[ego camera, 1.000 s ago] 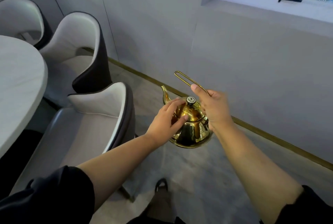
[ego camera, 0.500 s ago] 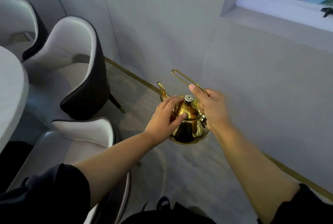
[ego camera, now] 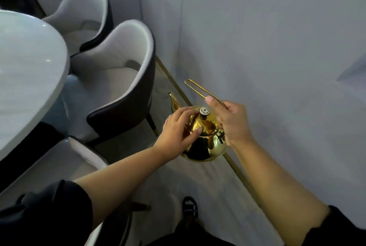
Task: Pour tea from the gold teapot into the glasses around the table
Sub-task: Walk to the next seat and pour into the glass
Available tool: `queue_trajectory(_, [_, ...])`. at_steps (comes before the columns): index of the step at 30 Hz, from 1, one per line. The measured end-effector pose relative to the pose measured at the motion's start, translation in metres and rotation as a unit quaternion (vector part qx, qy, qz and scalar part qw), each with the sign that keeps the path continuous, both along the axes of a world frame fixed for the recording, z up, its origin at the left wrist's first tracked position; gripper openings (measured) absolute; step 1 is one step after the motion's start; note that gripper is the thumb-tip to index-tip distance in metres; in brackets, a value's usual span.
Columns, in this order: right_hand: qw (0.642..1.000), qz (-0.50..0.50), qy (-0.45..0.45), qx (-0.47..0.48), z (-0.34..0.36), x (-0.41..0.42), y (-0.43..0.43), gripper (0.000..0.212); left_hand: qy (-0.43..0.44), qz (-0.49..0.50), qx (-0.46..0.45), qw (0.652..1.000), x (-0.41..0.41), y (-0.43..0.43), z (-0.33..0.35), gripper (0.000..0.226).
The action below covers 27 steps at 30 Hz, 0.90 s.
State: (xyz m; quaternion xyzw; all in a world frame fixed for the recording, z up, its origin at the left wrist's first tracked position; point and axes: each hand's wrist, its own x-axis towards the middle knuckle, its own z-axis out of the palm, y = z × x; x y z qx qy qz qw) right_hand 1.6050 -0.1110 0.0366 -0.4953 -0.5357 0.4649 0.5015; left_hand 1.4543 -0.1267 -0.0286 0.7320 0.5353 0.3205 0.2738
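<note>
Teapot (ego camera: 204,146) up in the air, hanging over the floor (ego camera: 208,186) close to the wall (ego camera: 257,27). Well apart from the tabletop (ego camera: 29,67) off on the left, with a chair (ego camera: 122,63) in between. Sits right between the two grips, roughly upright, spout (ego camera: 173,101) pointing away and a bit left.

Right grip (ego camera: 231,125) just right of the teapot, level with the lid (ego camera: 208,125). Clenched round the thin wire handle (ego camera: 196,87), fingers curled over it, thumb stretched out along the wire. Loop end of the handle poking out well past the thumb tip.

Left grip (ego camera: 178,132) on the teapot's left side, laid on top of the lid. Pretty relaxed: fingers only lightly bent and spread over the dome, one fingertip touching just beside the knob (ego camera: 204,111), thumb pressed on the lid lower down. Not wrapped round anything, more resting than grabbing. Covers the base of the spout and part of the teapot's left shoulder.

Around it: far chair (ego camera: 87,8) behind the first one, near chair (ego camera: 59,158) tucked at the tabletop's edge. Gold strip (ego camera: 237,170) along the foot of the wall, passing right under the teapot. Dark shoe (ego camera: 190,208) down on the floor, left sleeve (ego camera: 49,216) and right sleeve (ego camera: 336,230) dark in the lower corners.
</note>
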Motion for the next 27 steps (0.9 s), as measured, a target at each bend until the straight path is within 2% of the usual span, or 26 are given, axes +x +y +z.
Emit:
queue_trajectory(5, [0.994,0.110,-0.011,0.010,0.001,-0.025,0.088,0.055,-0.039,0.098,-0.011,0.994,-0.018,0.057,-0.004,0.049])
queue_trajectory(13, [0.966,0.257,0.017,-0.012,-0.002,-0.112,0.198,0.054,-0.033,0.247,0.008,0.968,-0.087,0.124,-0.005,0.049])
queue_trajectory(18, [0.942,0.329,0.055,-0.025,-0.008,-0.192,0.242,0.052,-0.024,0.326,0.015,0.945,-0.152,0.146,-0.008,0.052])
queue_trajectory(27, [0.900,0.435,0.037,-0.013,0.006,-0.325,0.284,0.048,-0.029,0.433,0.005,0.901,-0.261,0.169,-0.001,0.050])
